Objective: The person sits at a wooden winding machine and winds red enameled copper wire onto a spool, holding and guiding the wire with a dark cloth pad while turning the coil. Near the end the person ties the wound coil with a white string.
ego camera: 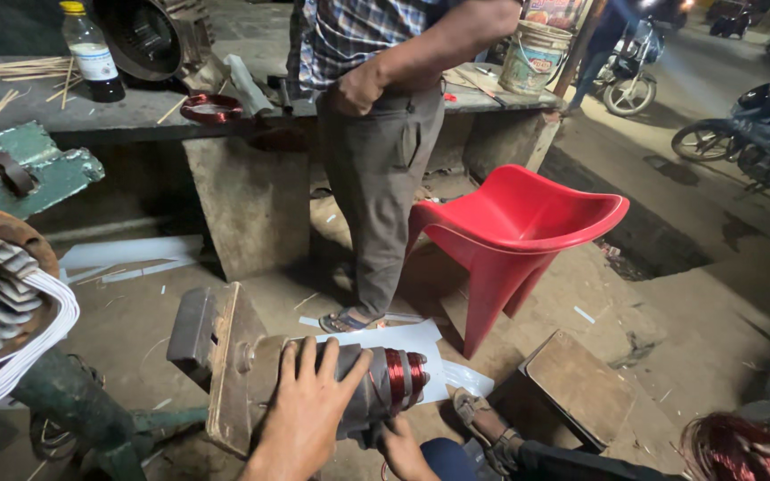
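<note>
Fingers (318, 361) of the left hand (307, 411) lie spread flat over the grey winding former (314, 379) carrying a red copper coil (400, 376), right hand (400, 448) beneath with grip hidden; winding under way, needing steady bracing.

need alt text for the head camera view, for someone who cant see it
The person's left hand lies flat on a grey cylindrical winding former wrapped with red copper wire, while the right hand touches it from below. Behind it, another person in a checked shirt stands by a red plastic chair and a cluttered workbench.
</note>
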{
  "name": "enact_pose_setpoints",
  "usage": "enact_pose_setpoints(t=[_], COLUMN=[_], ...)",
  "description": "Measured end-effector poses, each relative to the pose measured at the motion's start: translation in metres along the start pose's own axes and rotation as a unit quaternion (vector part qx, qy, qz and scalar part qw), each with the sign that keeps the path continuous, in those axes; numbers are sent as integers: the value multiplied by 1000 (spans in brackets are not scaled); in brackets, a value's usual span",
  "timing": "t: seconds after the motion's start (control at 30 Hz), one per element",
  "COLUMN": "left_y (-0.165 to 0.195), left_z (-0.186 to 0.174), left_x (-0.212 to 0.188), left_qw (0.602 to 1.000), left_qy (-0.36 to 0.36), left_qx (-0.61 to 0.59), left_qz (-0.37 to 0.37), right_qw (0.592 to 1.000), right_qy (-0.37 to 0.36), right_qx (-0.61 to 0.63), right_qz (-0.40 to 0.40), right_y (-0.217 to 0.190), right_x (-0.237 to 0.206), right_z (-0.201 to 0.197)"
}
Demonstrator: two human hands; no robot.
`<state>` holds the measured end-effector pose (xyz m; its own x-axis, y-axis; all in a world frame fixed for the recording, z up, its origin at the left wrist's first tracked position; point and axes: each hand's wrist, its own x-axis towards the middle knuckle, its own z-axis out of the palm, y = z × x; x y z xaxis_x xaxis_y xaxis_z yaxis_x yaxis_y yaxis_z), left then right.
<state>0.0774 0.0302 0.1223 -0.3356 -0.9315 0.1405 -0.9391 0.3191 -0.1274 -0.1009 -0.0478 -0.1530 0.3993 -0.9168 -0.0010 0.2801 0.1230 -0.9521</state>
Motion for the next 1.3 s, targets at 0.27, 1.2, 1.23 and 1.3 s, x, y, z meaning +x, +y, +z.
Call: enact_pose_setpoints(t=[0.27, 1.2, 1.23, 1.3], left_y=[-1, -44, -45, -48], left_z=[-4, 50, 51, 54], left_x=[-4, 9, 12, 17], left_qw=[999, 993, 992, 991], left_qy=[-41, 107, 113, 125], left_qx=[-1, 42, 47, 40], left_qz=[-10, -14, -16, -26], right_qw=[994, 868, 880, 900], right_qy=[52, 12, 1, -20], right_qx=[-88, -484, -468, -435], right_qz=[38, -114, -83, -28], right_y=[-1, -29, -37, -61], right_x=[-1, -55, -70, -90], right_z=[6, 19, 26, 39])
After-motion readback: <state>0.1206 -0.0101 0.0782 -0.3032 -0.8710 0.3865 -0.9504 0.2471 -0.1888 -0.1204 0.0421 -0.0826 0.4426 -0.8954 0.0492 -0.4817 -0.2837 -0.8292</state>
